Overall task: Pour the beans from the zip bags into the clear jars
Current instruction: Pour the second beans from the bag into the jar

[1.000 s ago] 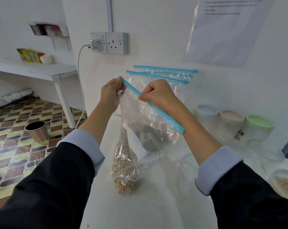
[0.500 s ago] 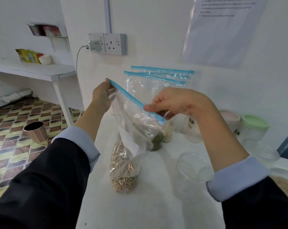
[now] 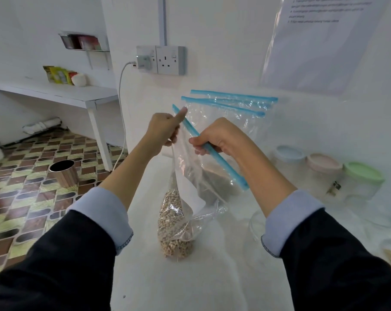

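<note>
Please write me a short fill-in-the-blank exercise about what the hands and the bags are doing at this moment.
1. Both hands grip the held zip bag along its ____ zip strip.
2. The beans in the held bag have gathered at its ____.
3. The left hand pinches the strip's far end, the right hand nearer its ____.
4. Among the closed jars, the green lid sits farthest ____.

Answers: blue; bottom; middle; right

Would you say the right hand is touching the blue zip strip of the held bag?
Touching. The head view shows the right hand with its fingers curled round the blue zip strip, pinching it.
</note>
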The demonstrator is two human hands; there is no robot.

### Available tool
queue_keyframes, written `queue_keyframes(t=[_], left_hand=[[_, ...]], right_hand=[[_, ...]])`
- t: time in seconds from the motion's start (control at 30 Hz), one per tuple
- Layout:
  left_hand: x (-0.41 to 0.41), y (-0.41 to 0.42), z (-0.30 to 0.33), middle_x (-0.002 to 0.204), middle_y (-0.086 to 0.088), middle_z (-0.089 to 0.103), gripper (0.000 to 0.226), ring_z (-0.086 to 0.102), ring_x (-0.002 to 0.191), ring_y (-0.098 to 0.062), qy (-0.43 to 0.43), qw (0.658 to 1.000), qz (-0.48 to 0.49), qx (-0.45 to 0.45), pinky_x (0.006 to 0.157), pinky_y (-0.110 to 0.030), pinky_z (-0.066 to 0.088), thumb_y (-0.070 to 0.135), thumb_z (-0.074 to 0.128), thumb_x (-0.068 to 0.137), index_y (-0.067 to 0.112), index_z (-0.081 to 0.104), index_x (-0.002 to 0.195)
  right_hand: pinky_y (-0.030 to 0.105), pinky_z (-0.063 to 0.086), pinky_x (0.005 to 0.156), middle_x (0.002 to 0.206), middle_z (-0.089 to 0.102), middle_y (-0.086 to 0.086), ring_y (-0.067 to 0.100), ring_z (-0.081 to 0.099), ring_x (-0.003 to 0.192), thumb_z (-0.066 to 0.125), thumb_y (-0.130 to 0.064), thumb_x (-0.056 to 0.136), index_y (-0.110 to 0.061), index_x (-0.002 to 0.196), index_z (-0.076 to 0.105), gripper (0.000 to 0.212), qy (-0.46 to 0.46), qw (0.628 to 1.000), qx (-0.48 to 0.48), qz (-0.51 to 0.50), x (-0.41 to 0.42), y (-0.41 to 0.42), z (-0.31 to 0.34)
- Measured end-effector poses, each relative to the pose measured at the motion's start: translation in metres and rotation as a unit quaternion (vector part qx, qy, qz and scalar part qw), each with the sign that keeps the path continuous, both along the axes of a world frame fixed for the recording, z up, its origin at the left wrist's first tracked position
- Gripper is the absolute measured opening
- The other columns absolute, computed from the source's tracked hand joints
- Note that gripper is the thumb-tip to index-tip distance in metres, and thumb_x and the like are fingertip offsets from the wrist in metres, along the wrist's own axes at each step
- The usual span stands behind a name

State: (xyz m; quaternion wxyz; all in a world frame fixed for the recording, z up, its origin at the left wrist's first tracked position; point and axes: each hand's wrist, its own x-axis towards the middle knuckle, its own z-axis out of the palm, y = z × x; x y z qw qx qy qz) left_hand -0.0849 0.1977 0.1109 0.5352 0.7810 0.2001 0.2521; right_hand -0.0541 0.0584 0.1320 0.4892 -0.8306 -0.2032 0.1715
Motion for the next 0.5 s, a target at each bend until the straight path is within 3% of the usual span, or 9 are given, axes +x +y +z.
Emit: queue_keyframes(t=[0.07,0.13,0.27,0.37,0.5], left_hand=[[-0.005,-0.014,0.004,0.055,-0.004,0.055,0.044,0.052,0.04,-0.013,0.07,0.996,-0.052,0.017,0.047,-0.021,0.044,0.046,0.059,0.089,0.007,0.055,0.069],[-0.005,-0.02,0.004,0.053,-0.005,0.057,0.034,0.053,0.039,-0.013,0.086,0.993,-0.078,0.002,0.041,-0.018,0.044,0.032,0.06,0.091,0.005,0.057,0.071],[-0.007,-0.013,0.003,0.059,-0.007,0.06,0.023,0.053,0.043,-0.01,0.028,0.982,-0.149,-0.113,0.042,-0.015,0.046,0.016,0.058,0.093,0.0,0.062,0.078],[-0.008,-0.011,0.001,0.056,-0.003,0.062,0.021,0.055,0.044,-0.006,0.0,0.973,-0.183,-0.143,0.044,-0.012,0.047,0.013,0.057,0.094,0.0,0.063,0.079],[-0.007,-0.017,-0.002,0.049,-0.002,0.061,0.023,0.052,0.041,-0.005,-0.009,0.975,-0.175,-0.134,0.043,-0.012,0.045,0.016,0.061,0.091,0.0,0.063,0.075]], right_hand=[[0.034,0.057,0.075,0.067,0.068,0.014,0.021,0.067,0.058,0.077,-0.007,0.077,0.009,0.097,0.065,0.029,-0.018,1.0,0.008,-0.018,0.0,0.004,-0.004],[0.035,0.06,0.073,0.068,0.068,0.017,0.026,0.069,0.061,0.076,-0.005,0.077,0.012,0.097,0.064,0.029,-0.036,0.999,0.02,-0.017,0.0,0.003,-0.007],[0.026,0.059,0.057,0.08,0.068,0.018,0.023,0.068,0.053,0.07,-0.018,0.087,0.007,0.089,0.063,0.026,0.013,0.996,0.087,0.028,-0.001,-0.008,-0.002],[0.028,0.059,0.057,0.09,0.068,0.021,0.029,0.07,0.059,0.069,-0.012,0.087,0.011,0.093,0.063,0.024,0.036,0.991,0.127,0.037,0.003,-0.017,-0.001],[0.025,0.057,0.052,0.076,0.068,0.017,0.023,0.068,0.051,0.067,0.0,0.085,0.005,0.075,0.062,0.012,0.011,0.99,0.134,0.041,0.003,-0.018,-0.006]])
